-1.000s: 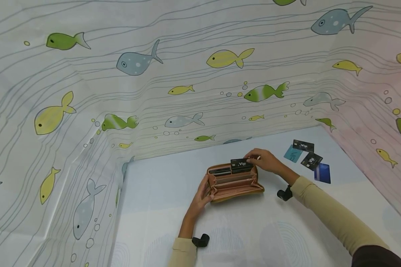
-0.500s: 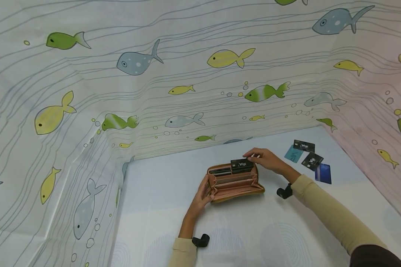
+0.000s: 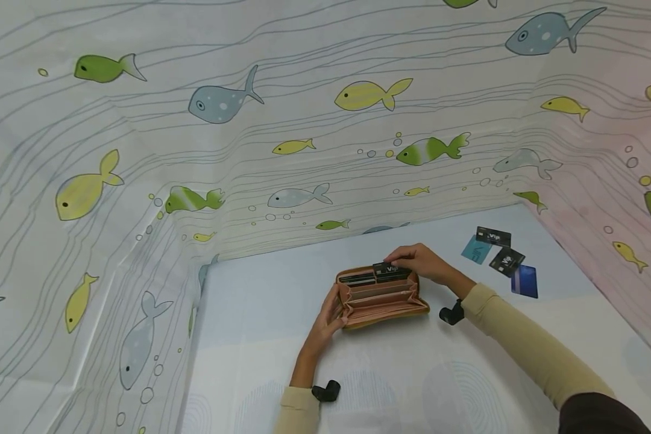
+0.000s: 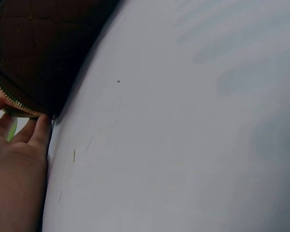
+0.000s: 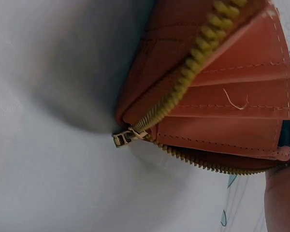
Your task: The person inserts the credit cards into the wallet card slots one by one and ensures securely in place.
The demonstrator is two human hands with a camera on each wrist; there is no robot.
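right hand (image 3: 419, 263) grip pinches a black card (image 3: 389, 269) into the wallet (image 3: 382, 294) slot; left hand (image 3: 326, 322) grip clasps the wallet's end, steadying it open on the desk (image 3: 390, 374).

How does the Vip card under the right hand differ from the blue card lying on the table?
The Vip card is black, stands partly in a slot of the open wallet, and sits under the right hand fingers. The blue card lies flat on the table, apart from the wallet, untouched. Both look about the same size and shape.
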